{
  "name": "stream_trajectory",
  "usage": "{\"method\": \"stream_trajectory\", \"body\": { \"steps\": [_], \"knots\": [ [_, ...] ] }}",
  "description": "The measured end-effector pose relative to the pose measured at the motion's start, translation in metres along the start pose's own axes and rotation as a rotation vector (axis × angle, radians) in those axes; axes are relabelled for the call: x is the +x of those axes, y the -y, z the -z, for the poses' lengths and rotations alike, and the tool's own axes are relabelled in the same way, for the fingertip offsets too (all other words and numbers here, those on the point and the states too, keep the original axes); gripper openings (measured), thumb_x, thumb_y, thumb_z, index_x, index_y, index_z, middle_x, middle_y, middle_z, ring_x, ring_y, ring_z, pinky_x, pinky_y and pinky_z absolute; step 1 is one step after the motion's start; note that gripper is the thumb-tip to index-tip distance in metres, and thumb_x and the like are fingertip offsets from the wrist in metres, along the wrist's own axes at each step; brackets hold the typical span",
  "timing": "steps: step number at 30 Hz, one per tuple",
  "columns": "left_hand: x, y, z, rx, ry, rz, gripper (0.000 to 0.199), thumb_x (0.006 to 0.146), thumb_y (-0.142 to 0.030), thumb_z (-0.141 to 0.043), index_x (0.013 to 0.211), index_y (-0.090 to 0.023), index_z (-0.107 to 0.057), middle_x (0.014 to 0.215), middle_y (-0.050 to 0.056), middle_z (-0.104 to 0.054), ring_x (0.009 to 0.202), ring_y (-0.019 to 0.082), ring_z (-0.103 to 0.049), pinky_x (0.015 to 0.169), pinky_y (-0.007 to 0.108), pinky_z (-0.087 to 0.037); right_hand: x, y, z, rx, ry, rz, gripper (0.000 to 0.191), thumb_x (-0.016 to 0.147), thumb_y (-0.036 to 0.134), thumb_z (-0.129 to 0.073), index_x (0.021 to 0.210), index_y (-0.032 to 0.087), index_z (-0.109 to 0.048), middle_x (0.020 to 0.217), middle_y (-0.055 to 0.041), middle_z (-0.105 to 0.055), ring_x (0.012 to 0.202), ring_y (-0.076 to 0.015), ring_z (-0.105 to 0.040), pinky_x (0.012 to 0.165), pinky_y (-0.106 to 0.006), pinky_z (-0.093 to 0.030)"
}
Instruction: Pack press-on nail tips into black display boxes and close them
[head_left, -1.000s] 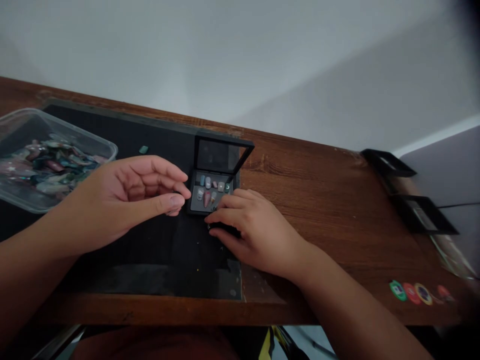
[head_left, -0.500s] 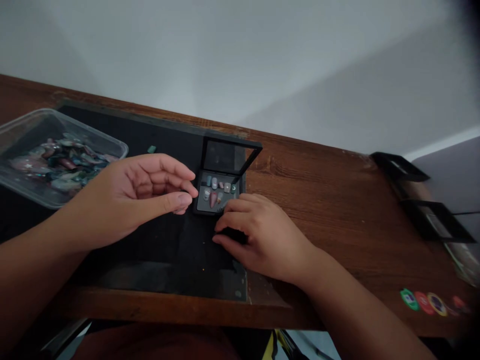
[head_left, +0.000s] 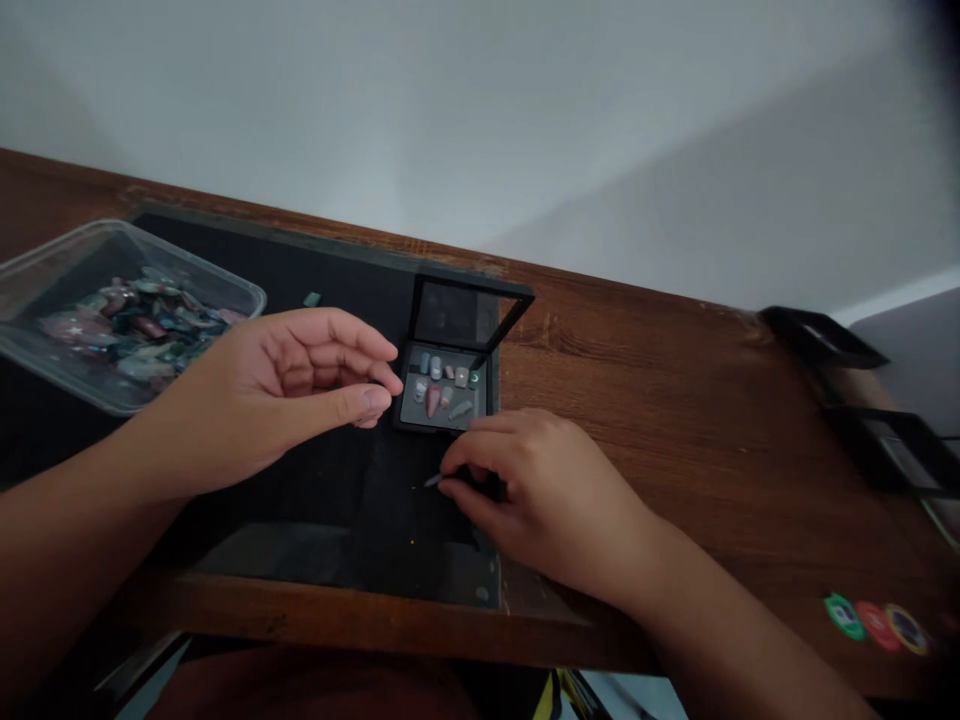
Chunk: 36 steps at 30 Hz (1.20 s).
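An open black case [head_left: 405, 412] with a raised clear-windowed lid stands on the black mat [head_left: 341, 515]. Several small decorated press-on nails [head_left: 433, 399] lie in two rows on its grey insert. My right hand [head_left: 525, 480], just in front of the case, pinches a small pale nail [head_left: 433, 481] between thumb and forefinger. Left of the case is my left hand [head_left: 315, 385], palm turned inward, its fingers curved and apart from the thumb, with nothing visible in it. Behind my left wrist sits a clear plastic tub [head_left: 259, 298] heaped with more nails.
A small green piece [head_left: 312, 299] lies on the mat behind my left hand. Black frame-like cases [head_left: 825, 338] stand at the table's right. Round coloured stickers or tokens [head_left: 845, 616] lie near the front right edge. A pale wall rises behind the table.
My right hand has drawn back slightly from the case, uncovering a nail at the insert's lower right. The pale nail between its fingertips now shows. My left hand keeps its pose.
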<state>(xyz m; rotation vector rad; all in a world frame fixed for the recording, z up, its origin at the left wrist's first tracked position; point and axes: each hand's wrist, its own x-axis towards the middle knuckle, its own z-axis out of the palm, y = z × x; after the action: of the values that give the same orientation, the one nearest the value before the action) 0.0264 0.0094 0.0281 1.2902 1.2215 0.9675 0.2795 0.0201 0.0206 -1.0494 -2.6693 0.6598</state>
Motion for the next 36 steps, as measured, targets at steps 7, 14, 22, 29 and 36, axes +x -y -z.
{"method": "stream_trajectory", "body": {
  "steps": [7, 14, 22, 29, 36],
  "knots": [
    [0.000, 0.000, 0.002, -0.024, 0.017, -0.016, 0.016, 0.085, -0.024, -0.088, 0.099, -0.028, -0.080, 0.092, -0.003, -0.083, 0.078, 0.011, -0.080, 0.073, 0.014, -0.066, 0.001, -0.002, 0.005, 0.131, 0.035, 0.023, 0.008, 0.089, 0.014, -0.077, 0.089, 0.021, -0.079, 0.081, 0.0020, -0.076, 0.072, -0.0139, -0.066, 0.066, -0.027, -0.044],
    [-0.001, -0.001, 0.002, 0.008, 0.005, -0.013, 0.019, 0.084, -0.023, -0.088, 0.101, -0.025, -0.078, 0.093, -0.002, -0.084, 0.080, 0.013, -0.080, 0.073, 0.015, -0.067, 0.003, -0.006, -0.005, -0.002, -0.018, 0.074, 0.022, 0.100, 0.024, -0.072, 0.121, 0.021, -0.080, 0.102, -0.0031, -0.080, 0.083, -0.0185, -0.072, 0.066, -0.030, -0.043],
    [0.001, 0.000, 0.000, 0.020, 0.007, -0.017, 0.020, 0.083, -0.024, -0.089, 0.100, -0.024, -0.077, 0.093, -0.001, -0.083, 0.079, 0.013, -0.080, 0.072, 0.016, -0.068, 0.002, -0.005, -0.008, -0.024, 0.000, 0.057, 0.008, 0.099, 0.022, -0.073, 0.103, 0.021, -0.080, 0.094, -0.0010, -0.078, 0.080, -0.0179, -0.069, 0.067, -0.030, -0.042],
    [0.001, 0.002, 0.002, 0.026, 0.001, -0.021, 0.018, 0.085, -0.027, -0.088, 0.101, -0.026, -0.079, 0.093, -0.001, -0.083, 0.078, 0.014, -0.080, 0.071, 0.017, -0.068, 0.001, -0.002, -0.002, -0.013, 0.047, 0.078, 0.008, 0.096, 0.020, -0.076, 0.088, 0.020, -0.075, 0.087, -0.0003, -0.075, 0.077, -0.0170, -0.065, 0.067, -0.029, -0.041],
    [0.001, 0.000, 0.000, 0.008, -0.011, -0.023, 0.018, 0.083, -0.024, -0.089, 0.098, -0.027, -0.079, 0.091, -0.002, -0.083, 0.076, 0.012, -0.080, 0.071, 0.016, -0.066, -0.001, -0.002, 0.001, -0.034, 0.116, 0.079, 0.011, 0.099, 0.020, -0.072, 0.089, 0.020, -0.074, 0.089, -0.0015, -0.076, 0.077, -0.0184, -0.068, 0.066, -0.030, -0.042]
  ]
}}
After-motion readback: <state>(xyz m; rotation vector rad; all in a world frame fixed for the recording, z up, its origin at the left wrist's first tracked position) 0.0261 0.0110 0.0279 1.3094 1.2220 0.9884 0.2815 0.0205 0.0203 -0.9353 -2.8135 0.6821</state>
